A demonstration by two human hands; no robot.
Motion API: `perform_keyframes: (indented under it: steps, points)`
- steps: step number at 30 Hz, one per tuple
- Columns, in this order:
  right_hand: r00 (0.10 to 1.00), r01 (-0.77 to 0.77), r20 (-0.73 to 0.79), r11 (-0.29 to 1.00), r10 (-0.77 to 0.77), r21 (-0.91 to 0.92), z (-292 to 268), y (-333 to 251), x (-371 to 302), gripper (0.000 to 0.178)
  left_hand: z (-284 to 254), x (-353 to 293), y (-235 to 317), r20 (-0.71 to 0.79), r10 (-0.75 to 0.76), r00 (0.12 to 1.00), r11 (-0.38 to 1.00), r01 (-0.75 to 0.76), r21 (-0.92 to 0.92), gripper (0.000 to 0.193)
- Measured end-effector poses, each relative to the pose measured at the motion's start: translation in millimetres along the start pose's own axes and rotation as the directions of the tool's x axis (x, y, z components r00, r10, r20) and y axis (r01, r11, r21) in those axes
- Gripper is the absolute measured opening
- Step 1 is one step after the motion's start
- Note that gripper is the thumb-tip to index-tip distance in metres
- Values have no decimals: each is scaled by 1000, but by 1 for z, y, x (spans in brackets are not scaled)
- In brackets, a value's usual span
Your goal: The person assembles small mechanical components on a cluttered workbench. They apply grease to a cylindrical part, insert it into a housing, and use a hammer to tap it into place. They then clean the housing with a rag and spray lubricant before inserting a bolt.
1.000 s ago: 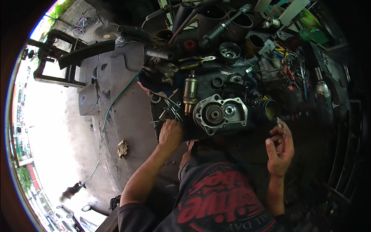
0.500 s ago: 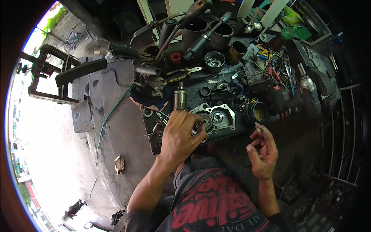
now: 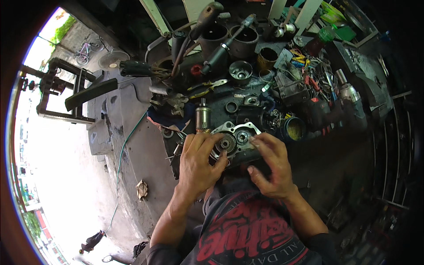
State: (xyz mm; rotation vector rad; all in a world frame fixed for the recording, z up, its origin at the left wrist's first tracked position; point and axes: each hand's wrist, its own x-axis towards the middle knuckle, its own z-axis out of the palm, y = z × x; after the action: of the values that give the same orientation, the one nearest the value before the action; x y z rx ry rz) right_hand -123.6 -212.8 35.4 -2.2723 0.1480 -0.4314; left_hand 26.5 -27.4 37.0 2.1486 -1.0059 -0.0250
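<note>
A grey cast-metal housing with small gears set in it lies at the near edge of a cluttered workbench. My left hand lies over its left side, fingers bent onto the metal by the round gear. Over the right side, my right hand has its fingertips on the housing's face. An upright brass-coloured armature stands just behind my left fingers.
The bench holds dark metal cylinders, a round cup-shaped part, yellow-handled pliers, a yellow-lined ring, tangled wires and a silver canister. A green hose runs down the concrete floor at left. Dark shelving at right.
My left hand has come from the bench edge onto the housing. My right hand, raised apart at the right before, has come down onto the housing's right side.
</note>
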Motion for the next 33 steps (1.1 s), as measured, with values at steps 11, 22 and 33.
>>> perform_keyframes:
  steps: [11, 22, 33]
  points:
    - [968, 251, 187, 689, -168, -680, 44, 14, 17, 69, -5, -56, -28, -143, -415, 899, 900, 383, -207, 46]
    - [961, 237, 261, 773, -96, -589, 27, -3, 20, 51, -12, -77, -48, -74, -488, 870, 845, 449, -291, 43]
    - [960, 273, 80, 850, -267, -451, 4, 6, -5, 48, -10, -68, -29, -140, -367, 920, 893, 306, -330, 40]
